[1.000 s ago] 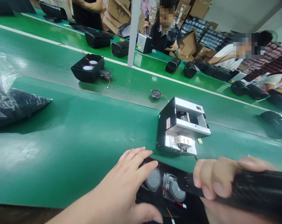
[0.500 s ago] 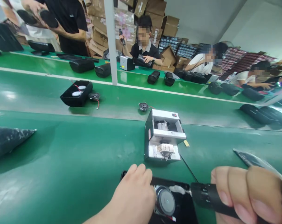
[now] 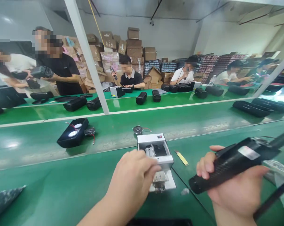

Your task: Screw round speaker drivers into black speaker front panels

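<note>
1. Green bench (image 3: 69, 185), glossy, spread beneath the fingers of both hands; co-workers (image 3: 138, 81) and stacked cartons (image 3: 134, 44) well beyond them.
2. Right hand (image 3: 236, 194): fingers wrapped round a black power driver (image 3: 238, 163); its nose points leftward and down, toward the left fingers' side. No bit discernible.
3. Left hand (image 3: 132, 175): fingers curled, thumb close to the index finger; blur hides whether the tips meet or hold anything.
4. White-and-black box machine (image 3: 150, 138): partly behind the left fingers, its metal block (image 3: 161, 177) just below the fingertips in view. Contact cannot be told.
5. Handling note, by judgement: a light fingertip pinch suits work at so small a block; driver best held aside, nose away from the left fingers.
6. Dark flat item (image 3: 160, 222): nearer the wearer than the left fingers, mostly cut off by the lower edge.
7. Hindrances: thin dark cable (image 3: 203, 205) running between the two hands, likely to snag; clear scrap (image 3: 185, 191) left of the right fingers; yellow strip (image 3: 181, 158) beyond it.
8. Beyond the left fingers: loose speaker (image 3: 137, 130); farther left, black housing (image 3: 79, 138) with two white-faced units (image 3: 73, 134).
</note>
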`<state>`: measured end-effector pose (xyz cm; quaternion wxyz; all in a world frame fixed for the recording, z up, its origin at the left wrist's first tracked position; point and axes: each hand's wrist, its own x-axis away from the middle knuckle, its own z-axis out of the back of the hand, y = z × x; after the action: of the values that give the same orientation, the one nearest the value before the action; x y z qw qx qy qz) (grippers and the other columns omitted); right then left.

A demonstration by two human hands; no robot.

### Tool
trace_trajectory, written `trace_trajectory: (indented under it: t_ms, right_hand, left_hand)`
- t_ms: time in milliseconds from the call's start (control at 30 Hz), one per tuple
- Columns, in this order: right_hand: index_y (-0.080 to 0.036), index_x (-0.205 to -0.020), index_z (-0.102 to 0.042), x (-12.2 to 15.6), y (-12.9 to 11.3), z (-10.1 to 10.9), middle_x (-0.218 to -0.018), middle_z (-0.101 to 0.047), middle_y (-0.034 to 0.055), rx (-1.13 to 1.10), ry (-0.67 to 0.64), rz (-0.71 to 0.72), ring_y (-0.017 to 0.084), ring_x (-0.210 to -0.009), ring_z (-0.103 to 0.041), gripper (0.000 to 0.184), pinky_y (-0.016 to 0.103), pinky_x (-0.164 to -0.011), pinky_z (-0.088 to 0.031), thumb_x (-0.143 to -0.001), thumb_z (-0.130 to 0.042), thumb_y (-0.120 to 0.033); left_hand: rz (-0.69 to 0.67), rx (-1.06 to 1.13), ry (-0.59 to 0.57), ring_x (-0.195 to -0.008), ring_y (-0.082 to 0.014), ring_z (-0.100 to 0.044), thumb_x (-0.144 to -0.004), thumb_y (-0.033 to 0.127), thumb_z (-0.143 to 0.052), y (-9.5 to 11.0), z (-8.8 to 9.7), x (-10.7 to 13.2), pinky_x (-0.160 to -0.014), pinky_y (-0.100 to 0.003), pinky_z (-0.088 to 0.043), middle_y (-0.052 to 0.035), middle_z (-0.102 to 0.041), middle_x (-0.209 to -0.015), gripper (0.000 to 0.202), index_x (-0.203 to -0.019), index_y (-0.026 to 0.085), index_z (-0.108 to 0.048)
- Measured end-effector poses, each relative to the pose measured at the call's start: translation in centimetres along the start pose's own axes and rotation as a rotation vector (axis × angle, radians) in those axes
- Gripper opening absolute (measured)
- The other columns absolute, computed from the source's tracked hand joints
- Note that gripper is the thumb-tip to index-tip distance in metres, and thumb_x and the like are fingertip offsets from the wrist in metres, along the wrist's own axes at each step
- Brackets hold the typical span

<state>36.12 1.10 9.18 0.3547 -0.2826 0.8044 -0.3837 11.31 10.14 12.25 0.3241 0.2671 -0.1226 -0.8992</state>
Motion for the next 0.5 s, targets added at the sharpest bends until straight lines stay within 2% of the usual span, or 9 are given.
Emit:
trace_trajectory:
  t_ms: [33,100,167,233,300,400,500]
  right_hand:
    - [-0.029,-0.105,-0.078,0.0,0.4,-0.1,-0.059,-0.061,0.0003,-0.007,-0.003,-0.004,0.016,-0.045,-0.055,0.073,0.030,-0.045,-0.050,-0.085,-0.055,-0.095]
    - [-0.030,-0.107,-0.078,0.3,0.9,0.0,-0.059,-0.061,0.0007,-0.013,-0.016,-0.008,0.016,-0.045,-0.055,0.074,0.030,-0.045,-0.050,-0.086,-0.052,-0.095]
    - [-0.032,-0.110,-0.077,0.7,1.4,0.5,-0.060,-0.061,0.0009,0.007,-0.023,-0.012,0.017,-0.046,-0.055,0.075,0.030,-0.046,-0.051,-0.086,-0.048,-0.097]
    - [-0.034,-0.113,-0.076,1.1,2.3,1.6,-0.060,-0.062,0.0017,0.027,-0.036,-0.033,0.018,-0.048,-0.056,0.079,0.031,-0.046,-0.053,-0.086,-0.041,-0.099]
    - [-0.034,-0.116,-0.074,1.4,3.9,2.8,-0.061,-0.062,0.0030,-0.002,-0.053,-0.070,0.020,-0.048,-0.056,0.083,0.034,-0.045,-0.053,-0.084,-0.037,-0.101]
    - [-0.031,-0.122,-0.073,1.6,6.9,4.3,-0.059,-0.060,0.0035,-0.120,-0.051,-0.098,0.022,-0.045,-0.054,0.089,0.035,-0.042,-0.049,-0.080,-0.040,-0.102]
    - [-0.031,-0.124,-0.072,1.5,9.3,5.4,-0.057,-0.059,0.0034,-0.197,-0.058,-0.115,0.023,-0.042,-0.053,0.091,0.037,-0.040,-0.047,-0.075,-0.049,-0.103]
  left_hand:
    - [0.023,-0.015,0.061,-0.087,-0.0221,-0.068,-0.110,0.030,-0.055,-0.6,0.0,-1.5,-0.079,-0.038,-0.057,-0.0039,-0.074,-0.098,0.027,-0.125,0.031,-0.077]
    - [0.102,-0.086,0.149,-0.103,-0.0216,-0.069,-0.112,0.024,-0.047,-3.0,-0.6,-4.0,-0.091,-0.039,-0.060,-0.0076,-0.070,-0.126,0.044,-0.154,0.030,-0.058]
    - [0.224,-0.191,0.230,-0.120,-0.0233,-0.067,-0.113,0.023,-0.046,-7.1,-1.5,-5.8,-0.104,-0.042,-0.058,-0.0122,-0.061,-0.147,0.051,-0.164,0.027,-0.044]
    - [0.363,-0.331,0.279,-0.137,-0.0303,-0.060,-0.110,0.026,-0.057,-12.3,-2.0,-6.7,-0.115,-0.052,-0.053,-0.0165,-0.054,-0.158,0.054,-0.162,0.022,-0.045]
    - [0.509,-0.472,0.276,-0.142,-0.0365,-0.057,-0.106,0.035,-0.071,-17.5,-1.6,-7.0,-0.116,-0.062,-0.051,-0.0146,-0.052,-0.162,0.053,-0.154,0.023,-0.055]
    - [0.662,-0.634,0.180,-0.135,-0.0346,-0.063,-0.104,0.038,-0.074,-24.0,0.4,-6.8,-0.111,-0.060,-0.056,-0.0135,-0.059,-0.155,0.048,-0.147,0.021,-0.061]
    - [0.682,-0.725,0.025,-0.128,-0.0316,-0.067,-0.105,0.039,-0.073,-27.8,2.5,-6.8,-0.106,-0.056,-0.059,-0.0127,-0.064,-0.148,0.044,-0.143,0.020,-0.064]
